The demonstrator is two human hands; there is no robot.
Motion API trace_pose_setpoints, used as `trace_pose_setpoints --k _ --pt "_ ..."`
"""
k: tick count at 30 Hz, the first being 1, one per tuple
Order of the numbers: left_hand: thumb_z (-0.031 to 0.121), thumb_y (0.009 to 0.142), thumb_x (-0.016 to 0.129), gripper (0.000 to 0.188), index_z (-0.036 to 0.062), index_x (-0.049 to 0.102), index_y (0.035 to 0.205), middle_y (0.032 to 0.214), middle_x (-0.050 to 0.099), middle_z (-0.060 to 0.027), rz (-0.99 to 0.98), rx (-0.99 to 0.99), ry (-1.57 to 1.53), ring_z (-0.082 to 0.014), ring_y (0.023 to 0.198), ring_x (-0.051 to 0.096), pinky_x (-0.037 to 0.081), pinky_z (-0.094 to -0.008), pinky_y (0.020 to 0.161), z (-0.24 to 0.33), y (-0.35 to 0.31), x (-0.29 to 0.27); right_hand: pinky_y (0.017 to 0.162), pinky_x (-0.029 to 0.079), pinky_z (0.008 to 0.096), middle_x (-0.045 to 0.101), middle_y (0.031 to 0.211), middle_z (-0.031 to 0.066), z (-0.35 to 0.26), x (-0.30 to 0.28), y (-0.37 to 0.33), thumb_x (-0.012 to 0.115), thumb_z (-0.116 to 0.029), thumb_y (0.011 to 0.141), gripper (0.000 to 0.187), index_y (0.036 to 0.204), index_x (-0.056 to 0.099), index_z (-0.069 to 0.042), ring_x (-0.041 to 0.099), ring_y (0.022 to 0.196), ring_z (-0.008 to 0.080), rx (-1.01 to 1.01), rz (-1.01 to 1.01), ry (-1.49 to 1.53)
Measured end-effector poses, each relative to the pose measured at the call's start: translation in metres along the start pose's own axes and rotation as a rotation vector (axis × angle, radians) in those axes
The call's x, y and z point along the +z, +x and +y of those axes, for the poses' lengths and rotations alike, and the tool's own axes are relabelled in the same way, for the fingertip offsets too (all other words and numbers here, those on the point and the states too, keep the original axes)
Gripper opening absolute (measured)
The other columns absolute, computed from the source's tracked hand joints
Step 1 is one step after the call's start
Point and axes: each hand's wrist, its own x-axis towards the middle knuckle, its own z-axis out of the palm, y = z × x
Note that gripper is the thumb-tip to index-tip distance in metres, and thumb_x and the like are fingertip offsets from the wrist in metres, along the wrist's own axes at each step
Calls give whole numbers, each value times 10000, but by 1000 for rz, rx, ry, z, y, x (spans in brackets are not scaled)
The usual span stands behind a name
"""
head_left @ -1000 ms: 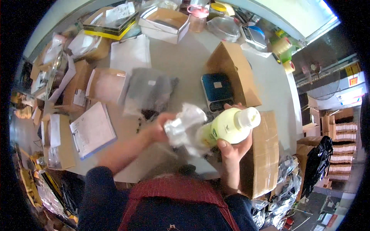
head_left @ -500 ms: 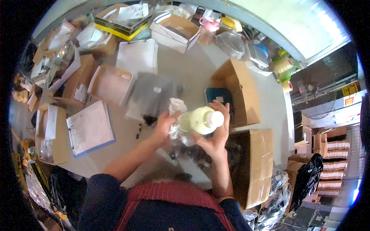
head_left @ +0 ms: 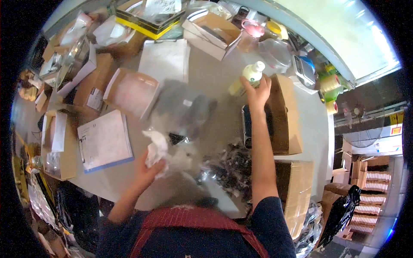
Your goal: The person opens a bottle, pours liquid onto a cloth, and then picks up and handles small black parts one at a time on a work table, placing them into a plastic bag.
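My right hand (head_left: 259, 93) is stretched out to the far side of the table and grips a pale yellow-green bottle (head_left: 252, 72) with a white cap. The bottle is upright or slightly tilted; whether its base touches the table I cannot tell. Closer to me on the left, my left hand (head_left: 149, 171) is closed round a crumpled white cloth or tissue (head_left: 157, 146). Beyond that hand lies a clear plastic bag (head_left: 178, 107) with grey contents. Between my arms is a heap of dark small pieces in clear plastic (head_left: 230, 167).
An open cardboard box (head_left: 290, 114) stands right of my right forearm, with another box (head_left: 297, 189) nearer me. Papers on a blue-edged board (head_left: 105, 139) and an open carton (head_left: 131, 92) lie left. A pink-lidded jar (head_left: 251, 34) and a digital scale (head_left: 303, 71) stand at the back.
My right hand has carried the bottle away from me toward the back of the table. My left hand has drawn apart from it, leftward and nearer, keeping the white cloth or tissue.
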Motion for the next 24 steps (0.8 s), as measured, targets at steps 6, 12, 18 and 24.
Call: trace_pose_setpoints --k 6,12,18,24 --pt "179 849 664 825 -12 219 1517 1411 474 -244 31 264 363 -315 1302 473 406 -417 1055 -24 -70 -91 953 422 489 562 1182 262 63 41 -7 815 -352 745 566 1050 635 89 541 1073 417 -7 -37 -112" --pt "360 871 640 803 119 253 1532 1537 324 -186 -153 182 1016 -364 1446 269 183 -598 1144 -98 -117 -114 932 481 367 621 1209 197 -15 -33 -66 740 -340 864 585 1223 567 88 603 1069 295 125 -40 116" --pt "341 841 641 842 194 210 1549 1575 242 -177 -304 354 1131 -353 1457 245 98 -687 1117 -155 -135 -59 1015 409 319 635 1220 103 -126 -75 -208 579 -206 971 317 1195 625 13 566 1148 200 112 -389 262" --pt "354 832 643 840 237 227 1552 1603 226 -113 -807 878 880 -350 1442 279 84 -654 1152 -157 -104 -6 1027 424 358 630 1254 160 -201 -58 -323 592 -193 950 327 1224 619 -17 587 1185 280 -211 -693 281"
